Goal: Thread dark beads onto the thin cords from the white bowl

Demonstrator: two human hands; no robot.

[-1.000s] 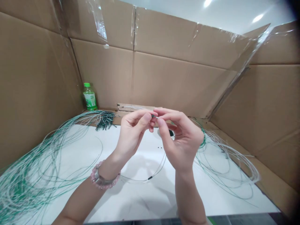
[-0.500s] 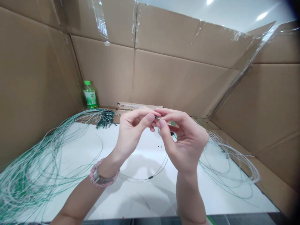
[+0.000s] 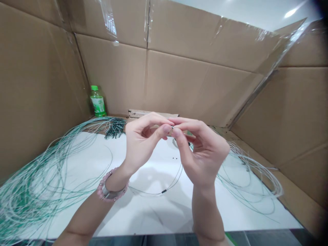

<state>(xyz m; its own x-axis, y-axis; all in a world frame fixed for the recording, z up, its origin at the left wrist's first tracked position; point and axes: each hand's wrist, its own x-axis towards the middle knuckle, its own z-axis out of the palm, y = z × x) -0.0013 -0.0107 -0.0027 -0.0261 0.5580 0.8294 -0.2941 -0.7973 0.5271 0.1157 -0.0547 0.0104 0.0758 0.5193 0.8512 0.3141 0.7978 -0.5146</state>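
My left hand (image 3: 142, 141) and my right hand (image 3: 203, 150) meet fingertip to fingertip above the middle of the white table. Both are closed in a pinch on a thin wire (image 3: 173, 127), of which only a tiny dark and pale bit shows between the fingers. Below my right hand, a loop of thin wire (image 3: 176, 179) hangs down and curves left toward my left wrist, with a small black sleeve (image 3: 164, 191) on it. Several tiny black pieces (image 3: 174, 158) lie on the table. A white round container (image 3: 175, 142) is partly hidden behind my right hand.
A large tangle of green and white wires (image 3: 33, 184) covers the left side, its dark ends (image 3: 115, 128) bunched at the back. More wires (image 3: 258, 174) lie coiled at right. A green bottle (image 3: 98, 102) stands in the back left corner. Cardboard walls (image 3: 200, 82) surround the table (image 3: 143, 218).
The fingertips have closed in further, covering most of the dark green piece that showed between them. My left hand has shifted slightly left. The view has tilted a little.
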